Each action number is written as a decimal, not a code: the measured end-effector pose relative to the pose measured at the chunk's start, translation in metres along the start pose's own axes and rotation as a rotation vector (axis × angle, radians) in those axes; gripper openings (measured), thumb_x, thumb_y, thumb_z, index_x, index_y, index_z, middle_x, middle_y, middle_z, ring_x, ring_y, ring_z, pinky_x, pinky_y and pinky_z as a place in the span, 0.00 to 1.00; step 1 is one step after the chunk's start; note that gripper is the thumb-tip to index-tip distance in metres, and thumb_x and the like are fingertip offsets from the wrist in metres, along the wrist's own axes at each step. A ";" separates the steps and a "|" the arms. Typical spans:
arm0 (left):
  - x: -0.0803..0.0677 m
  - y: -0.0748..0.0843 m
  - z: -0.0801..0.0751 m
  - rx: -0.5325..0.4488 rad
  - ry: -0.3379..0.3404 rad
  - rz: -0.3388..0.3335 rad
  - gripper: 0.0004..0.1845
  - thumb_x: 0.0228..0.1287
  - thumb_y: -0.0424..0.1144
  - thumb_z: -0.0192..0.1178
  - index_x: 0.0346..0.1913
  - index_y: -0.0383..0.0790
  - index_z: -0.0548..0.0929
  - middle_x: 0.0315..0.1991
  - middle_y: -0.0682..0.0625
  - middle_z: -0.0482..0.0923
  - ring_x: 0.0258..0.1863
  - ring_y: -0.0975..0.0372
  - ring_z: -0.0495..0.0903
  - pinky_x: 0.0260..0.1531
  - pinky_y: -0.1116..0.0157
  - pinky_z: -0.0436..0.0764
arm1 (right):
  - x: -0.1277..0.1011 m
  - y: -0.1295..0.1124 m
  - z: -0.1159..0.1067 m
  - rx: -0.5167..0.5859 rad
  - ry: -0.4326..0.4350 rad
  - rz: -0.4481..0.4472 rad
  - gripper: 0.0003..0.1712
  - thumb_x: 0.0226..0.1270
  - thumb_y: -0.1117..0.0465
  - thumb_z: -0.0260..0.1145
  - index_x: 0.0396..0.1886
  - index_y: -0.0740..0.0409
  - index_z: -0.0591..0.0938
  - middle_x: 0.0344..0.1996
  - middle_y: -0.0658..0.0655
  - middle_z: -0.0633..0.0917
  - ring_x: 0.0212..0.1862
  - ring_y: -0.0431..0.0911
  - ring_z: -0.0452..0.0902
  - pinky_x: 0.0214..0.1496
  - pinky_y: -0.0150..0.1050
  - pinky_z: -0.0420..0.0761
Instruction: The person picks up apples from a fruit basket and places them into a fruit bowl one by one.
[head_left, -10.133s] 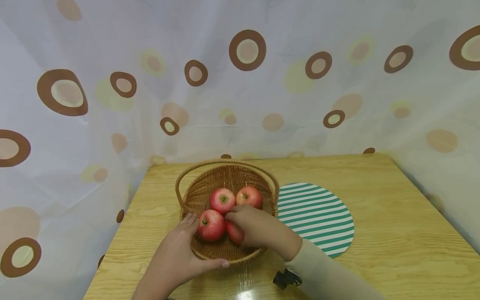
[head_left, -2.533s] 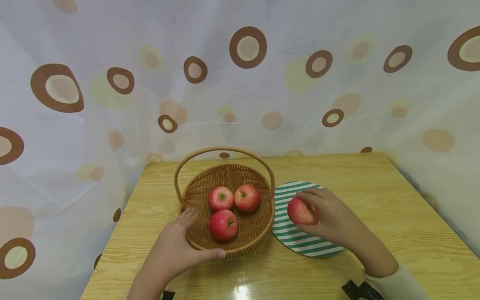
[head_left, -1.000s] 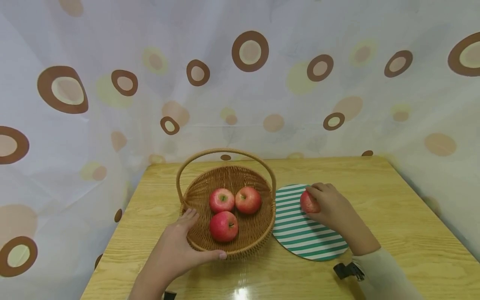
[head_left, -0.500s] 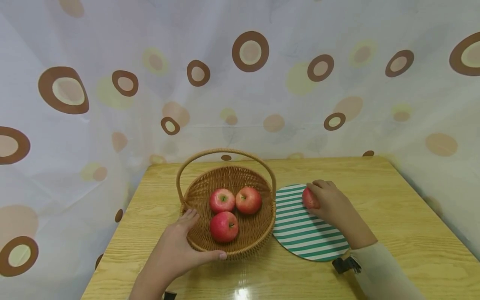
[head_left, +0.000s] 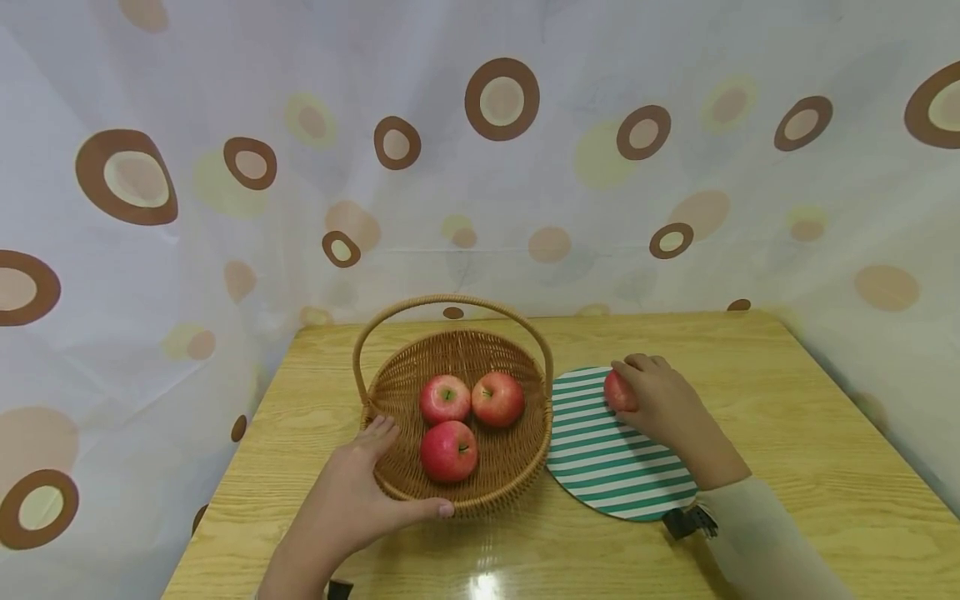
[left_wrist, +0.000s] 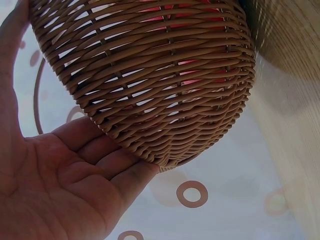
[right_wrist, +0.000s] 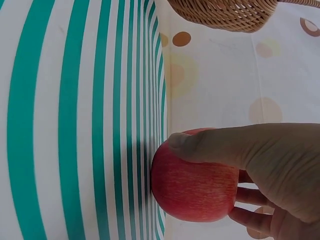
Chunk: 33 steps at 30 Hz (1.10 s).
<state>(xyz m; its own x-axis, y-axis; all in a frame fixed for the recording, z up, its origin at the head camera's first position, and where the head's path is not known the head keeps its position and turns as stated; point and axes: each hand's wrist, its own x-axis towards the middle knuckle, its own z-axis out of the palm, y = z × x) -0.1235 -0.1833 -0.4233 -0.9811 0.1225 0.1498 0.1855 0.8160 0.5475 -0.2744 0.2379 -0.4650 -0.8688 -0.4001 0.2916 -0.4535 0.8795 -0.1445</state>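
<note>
Right wrist view: a red apple (right_wrist: 194,182) gripped by the right hand (right_wrist: 265,165), thumb curled across its top, fingertips (right_wrist: 250,197) wrapped under the far side. Pressed against the edge region of a round mat with green and white stripes (right_wrist: 75,120), apple's side touching the striped surface. Above, the bottom of a woven wicker basket (right_wrist: 225,12), well apart from the apple. Behind, pale curtain fabric with brown and tan dots (right_wrist: 225,65).

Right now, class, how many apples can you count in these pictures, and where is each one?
4. Three lie in the wicker basket: back left, back right, front. The fourth apple is in the right hand, on the striped mat. None seems hidden.
</note>
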 end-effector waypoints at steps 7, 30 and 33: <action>0.001 0.001 -0.001 -0.012 -0.011 -0.015 0.71 0.34 0.85 0.73 0.74 0.32 0.76 0.76 0.34 0.71 0.79 0.41 0.67 0.73 0.41 0.74 | 0.002 0.000 0.002 -0.039 0.024 -0.012 0.45 0.50 0.57 0.89 0.67 0.67 0.81 0.61 0.71 0.82 0.62 0.69 0.77 0.59 0.68 0.83; -0.001 0.001 -0.001 -0.006 -0.009 -0.012 0.71 0.35 0.84 0.73 0.75 0.33 0.75 0.76 0.33 0.70 0.78 0.41 0.68 0.72 0.41 0.75 | 0.003 -0.001 0.000 0.003 0.035 0.010 0.40 0.51 0.57 0.88 0.64 0.63 0.83 0.60 0.69 0.83 0.61 0.68 0.78 0.58 0.71 0.84; -0.001 0.001 -0.001 -0.008 -0.008 -0.016 0.71 0.35 0.85 0.73 0.76 0.35 0.75 0.76 0.34 0.70 0.78 0.41 0.68 0.73 0.41 0.75 | 0.002 -0.002 0.001 0.012 0.031 0.015 0.40 0.51 0.56 0.87 0.64 0.63 0.83 0.61 0.69 0.83 0.62 0.68 0.77 0.58 0.71 0.84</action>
<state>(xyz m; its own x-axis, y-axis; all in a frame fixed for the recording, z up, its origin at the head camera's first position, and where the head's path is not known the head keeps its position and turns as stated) -0.1218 -0.1834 -0.4221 -0.9843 0.1140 0.1348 0.1704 0.8134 0.5562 -0.2753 0.2351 -0.4648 -0.8692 -0.3785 0.3182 -0.4428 0.8822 -0.1602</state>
